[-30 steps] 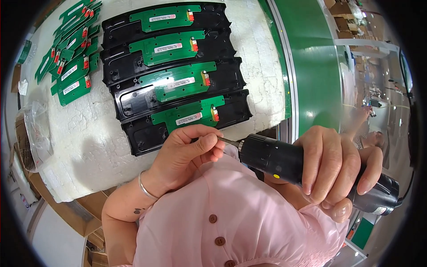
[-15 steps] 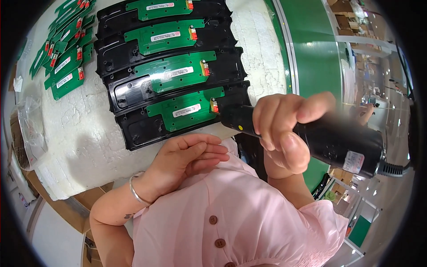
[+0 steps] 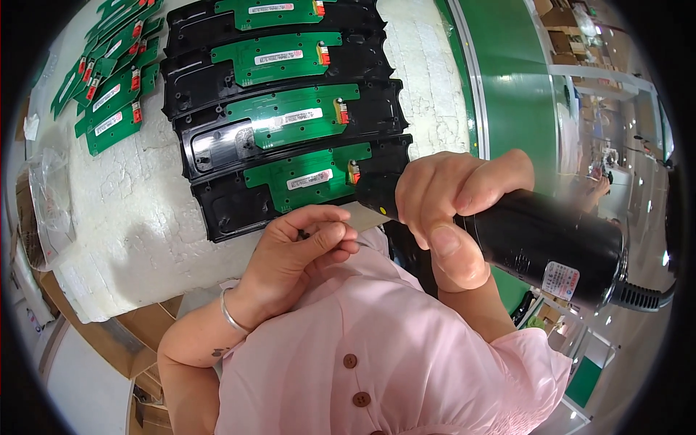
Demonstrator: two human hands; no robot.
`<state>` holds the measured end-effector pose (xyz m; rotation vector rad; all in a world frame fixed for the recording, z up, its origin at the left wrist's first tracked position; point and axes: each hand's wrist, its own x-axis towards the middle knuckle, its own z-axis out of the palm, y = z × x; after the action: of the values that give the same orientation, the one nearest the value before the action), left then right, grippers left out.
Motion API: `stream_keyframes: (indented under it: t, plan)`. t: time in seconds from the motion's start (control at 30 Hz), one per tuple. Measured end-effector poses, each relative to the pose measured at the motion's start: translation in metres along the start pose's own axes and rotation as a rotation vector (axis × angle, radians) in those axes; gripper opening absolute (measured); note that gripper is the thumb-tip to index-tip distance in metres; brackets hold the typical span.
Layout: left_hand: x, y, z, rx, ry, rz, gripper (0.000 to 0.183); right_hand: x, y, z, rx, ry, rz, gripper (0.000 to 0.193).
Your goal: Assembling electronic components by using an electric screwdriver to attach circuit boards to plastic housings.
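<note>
Fingers (image 3: 442, 210) of the right hand (image 3: 449, 210) clamp a black electric screwdriver (image 3: 536, 239); the left hand (image 3: 297, 254) pinches something tiny beside the nearest black housing (image 3: 225, 210).

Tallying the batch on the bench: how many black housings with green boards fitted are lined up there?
4, stacked in a row on the white surface: top one cut by the frame edge, second, third, and nearest, its right end hidden behind the electric screwdriver. More may lie beyond the frame.
</note>
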<state>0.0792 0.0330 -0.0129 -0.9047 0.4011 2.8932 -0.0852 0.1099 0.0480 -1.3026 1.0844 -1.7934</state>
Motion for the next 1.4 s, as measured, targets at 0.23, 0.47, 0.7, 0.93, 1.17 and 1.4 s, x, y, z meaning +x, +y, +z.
stream_keyframes:
  t: [0.23, 0.47, 0.7, 0.93, 1.17, 1.4]
  plan:
    - [0.005, -0.001, 0.001, -0.109, -0.013, -0.010, 0.015, 0.013, -0.046, 0.009, 0.156, 0.010, -0.208, 0.029]
    - [0.005, -0.004, -0.006, -0.146, -0.132, 0.023, 0.015, 0.013, -0.043, 0.012, 0.211, -0.142, -0.227, 0.029]
    - [0.006, -0.007, -0.010, -0.201, -0.121, -0.009, 0.016, 0.013, -0.038, 0.015, 0.176, -0.186, -0.192, 0.028]
    - [-0.007, -0.001, 0.007, -0.232, -0.095, -0.144, 0.035, 0.009, -0.023, 0.017, -0.068, -0.079, -0.013, 0.031]
    - [-0.016, 0.002, -0.005, -0.007, -0.108, -0.005, 0.032, 0.005, 0.000, 0.024, -0.102, 0.012, 0.019, 0.030]
    - [-0.015, 0.002, -0.013, 0.022, -0.101, -0.017, 0.020, 0.010, 0.002, 0.028, -0.113, 0.010, 0.055, 0.031]
